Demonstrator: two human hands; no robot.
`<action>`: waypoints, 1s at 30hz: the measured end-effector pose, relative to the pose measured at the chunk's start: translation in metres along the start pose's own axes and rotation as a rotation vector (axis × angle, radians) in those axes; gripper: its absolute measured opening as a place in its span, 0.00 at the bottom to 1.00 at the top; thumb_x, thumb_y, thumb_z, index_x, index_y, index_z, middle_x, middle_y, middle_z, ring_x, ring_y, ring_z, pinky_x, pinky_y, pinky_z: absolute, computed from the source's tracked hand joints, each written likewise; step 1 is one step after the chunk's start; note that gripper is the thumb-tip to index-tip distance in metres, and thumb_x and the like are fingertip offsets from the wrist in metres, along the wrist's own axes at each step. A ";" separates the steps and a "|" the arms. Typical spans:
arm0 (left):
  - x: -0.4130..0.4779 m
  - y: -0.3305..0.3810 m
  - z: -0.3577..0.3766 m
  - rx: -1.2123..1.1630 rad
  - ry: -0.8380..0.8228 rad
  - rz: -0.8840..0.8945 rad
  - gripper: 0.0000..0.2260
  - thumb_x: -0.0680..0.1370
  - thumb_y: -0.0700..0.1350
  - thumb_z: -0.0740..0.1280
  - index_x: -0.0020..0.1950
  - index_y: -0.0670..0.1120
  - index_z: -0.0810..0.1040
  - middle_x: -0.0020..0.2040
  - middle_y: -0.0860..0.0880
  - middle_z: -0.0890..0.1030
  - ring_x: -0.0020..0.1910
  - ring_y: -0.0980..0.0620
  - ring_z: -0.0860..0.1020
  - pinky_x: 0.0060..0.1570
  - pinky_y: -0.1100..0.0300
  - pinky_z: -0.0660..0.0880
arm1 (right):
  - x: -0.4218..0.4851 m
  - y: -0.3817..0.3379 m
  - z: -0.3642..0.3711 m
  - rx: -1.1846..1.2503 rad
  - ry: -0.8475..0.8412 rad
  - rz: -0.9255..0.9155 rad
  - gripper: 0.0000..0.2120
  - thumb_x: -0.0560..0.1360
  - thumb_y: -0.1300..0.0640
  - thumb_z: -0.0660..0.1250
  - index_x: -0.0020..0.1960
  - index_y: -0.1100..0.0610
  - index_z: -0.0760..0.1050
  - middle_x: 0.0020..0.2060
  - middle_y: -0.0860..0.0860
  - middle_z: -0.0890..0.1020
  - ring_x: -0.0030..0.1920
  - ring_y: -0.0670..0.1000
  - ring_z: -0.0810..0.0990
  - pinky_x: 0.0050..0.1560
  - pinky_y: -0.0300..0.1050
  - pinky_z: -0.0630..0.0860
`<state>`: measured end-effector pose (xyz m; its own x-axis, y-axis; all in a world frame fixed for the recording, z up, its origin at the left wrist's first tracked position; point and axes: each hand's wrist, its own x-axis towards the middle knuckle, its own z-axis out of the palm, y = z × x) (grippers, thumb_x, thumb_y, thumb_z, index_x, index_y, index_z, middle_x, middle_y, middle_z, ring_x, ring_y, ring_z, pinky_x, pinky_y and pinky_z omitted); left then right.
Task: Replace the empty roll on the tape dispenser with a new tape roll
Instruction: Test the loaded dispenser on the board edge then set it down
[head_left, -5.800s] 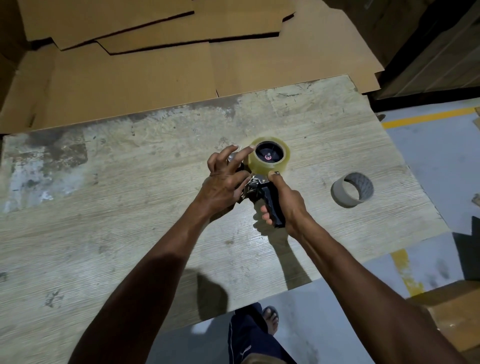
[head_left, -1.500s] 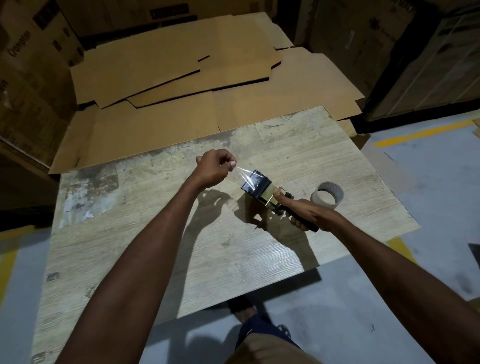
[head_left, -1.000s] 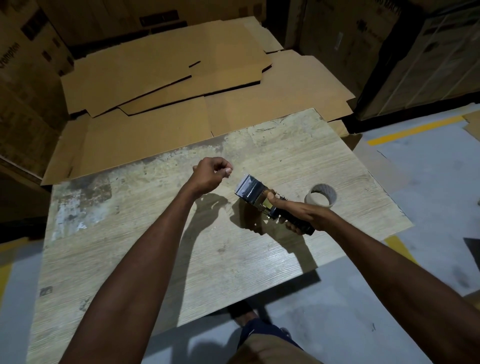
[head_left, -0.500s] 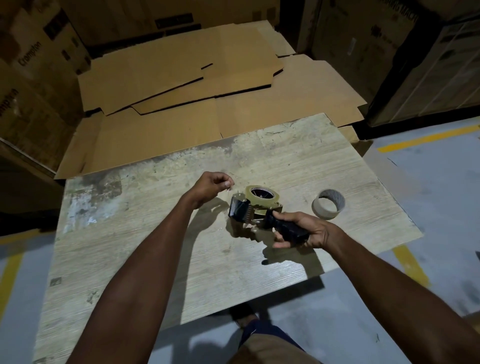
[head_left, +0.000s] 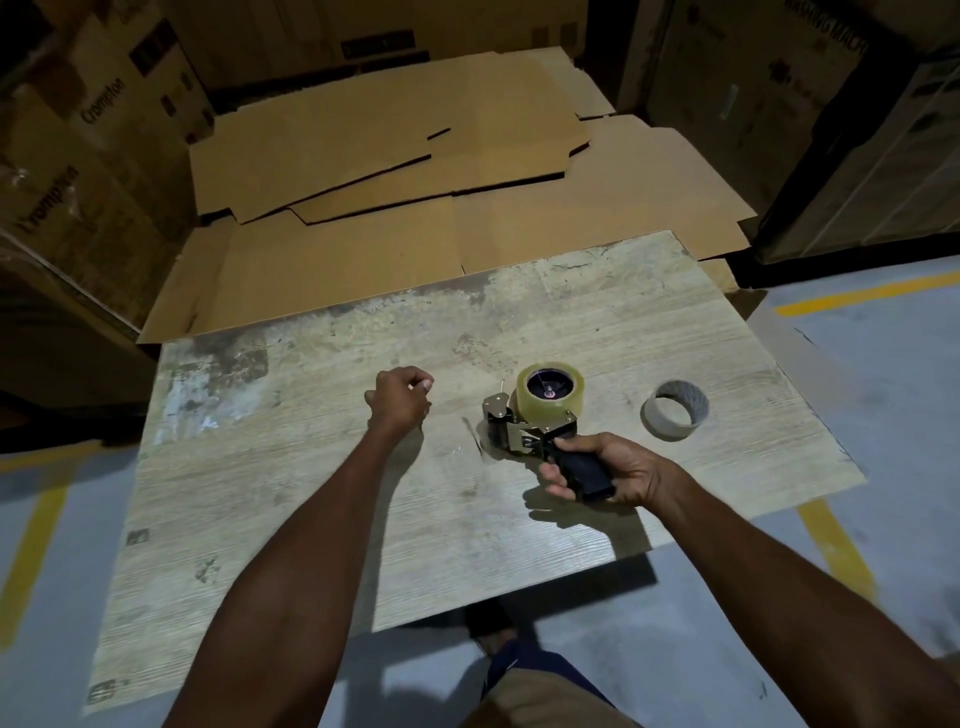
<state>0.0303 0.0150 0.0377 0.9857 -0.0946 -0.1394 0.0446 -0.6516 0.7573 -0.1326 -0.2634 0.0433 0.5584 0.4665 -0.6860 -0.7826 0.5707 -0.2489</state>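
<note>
The tape dispenser (head_left: 524, 434) lies on its side on the wooden table (head_left: 322, 519), with a new clear tape roll (head_left: 550, 391) mounted on its hub. My right hand (head_left: 610, 467) is wrapped around its black handle. The empty grey cardboard roll (head_left: 674, 410) lies on the table to the right of the dispenser, apart from it. My left hand (head_left: 399, 400) hovers to the left of the dispenser, fingers curled into a loose fist with thumb against forefinger. I see nothing clearly held in it.
Flattened cardboard sheets (head_left: 415, 171) lie behind the table. Stacked cartons (head_left: 78, 156) stand at the left and back right. The table's near edge ends over a grey floor with yellow lines (head_left: 836, 545). My foot and leg (head_left: 519, 670) show below the table edge.
The dispenser came down from the air and now rests on its side on the table, roll facing up. My left hand let go of the pulled tape and drew away to the left.
</note>
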 end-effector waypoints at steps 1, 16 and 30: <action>0.000 -0.002 -0.002 0.018 0.034 -0.014 0.06 0.81 0.40 0.70 0.47 0.44 0.86 0.49 0.49 0.85 0.49 0.51 0.80 0.55 0.59 0.66 | -0.001 0.000 0.000 -0.005 0.014 0.006 0.09 0.81 0.62 0.65 0.52 0.69 0.78 0.44 0.64 0.81 0.40 0.59 0.84 0.49 0.59 0.86; -0.035 -0.003 -0.024 -0.028 -0.165 -0.069 0.03 0.78 0.49 0.74 0.45 0.53 0.85 0.45 0.53 0.85 0.43 0.55 0.83 0.53 0.52 0.78 | 0.006 0.014 -0.012 0.150 -0.008 0.021 0.37 0.76 0.38 0.61 0.64 0.73 0.76 0.45 0.61 0.83 0.35 0.54 0.80 0.37 0.45 0.78; -0.082 0.030 -0.057 -0.056 -0.228 -0.007 0.10 0.82 0.47 0.69 0.50 0.40 0.83 0.42 0.50 0.81 0.39 0.53 0.76 0.44 0.57 0.71 | -0.031 0.047 -0.007 0.432 -0.164 -0.074 0.21 0.79 0.48 0.63 0.55 0.67 0.75 0.40 0.58 0.78 0.36 0.55 0.79 0.39 0.51 0.81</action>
<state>-0.0397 0.0461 0.1080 0.9233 -0.2620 -0.2808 0.0669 -0.6103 0.7893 -0.1888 -0.2559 0.0482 0.6723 0.4946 -0.5509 -0.5716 0.8197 0.0384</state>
